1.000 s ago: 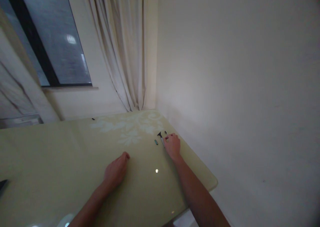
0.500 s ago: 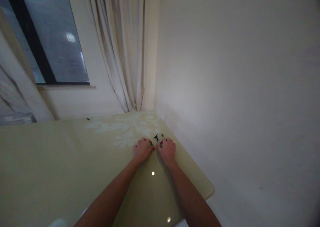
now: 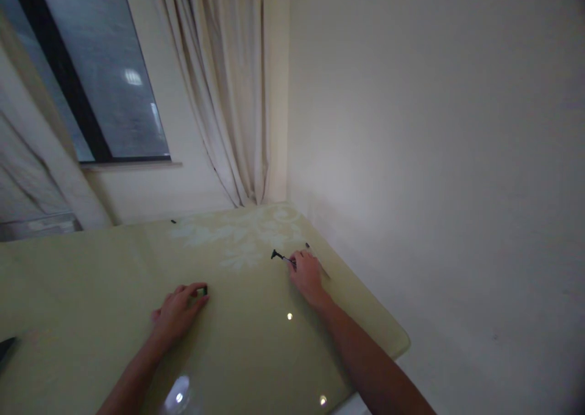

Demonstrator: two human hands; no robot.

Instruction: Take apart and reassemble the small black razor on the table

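Observation:
Between the thumb and forefinger of my left hand (image 3: 177,310) is a small dark piece (image 3: 205,290), held over the left-centre part of the pale green table (image 3: 247,354). My right hand (image 3: 307,273) is closed on a thin razor-like tool (image 3: 277,255), its black T-shaped head pointing left and its handle partly hidden by the fingers. Just beyond and right of that hand lies a slim, pale stick with a dark tip (image 3: 308,245), partly covered by the hand.
A small black piece (image 3: 173,221) lies near the table's far edge. A dark pointed object (image 3: 6,347) shows at the left border. The wall (image 3: 434,159) runs along the right side; curtains (image 3: 228,98) hang behind.
My left hand has moved left and nearer, away from my right hand, carrying the small dark piece. The tool's head in my right hand has swung left. The dark pointed object has come into view.

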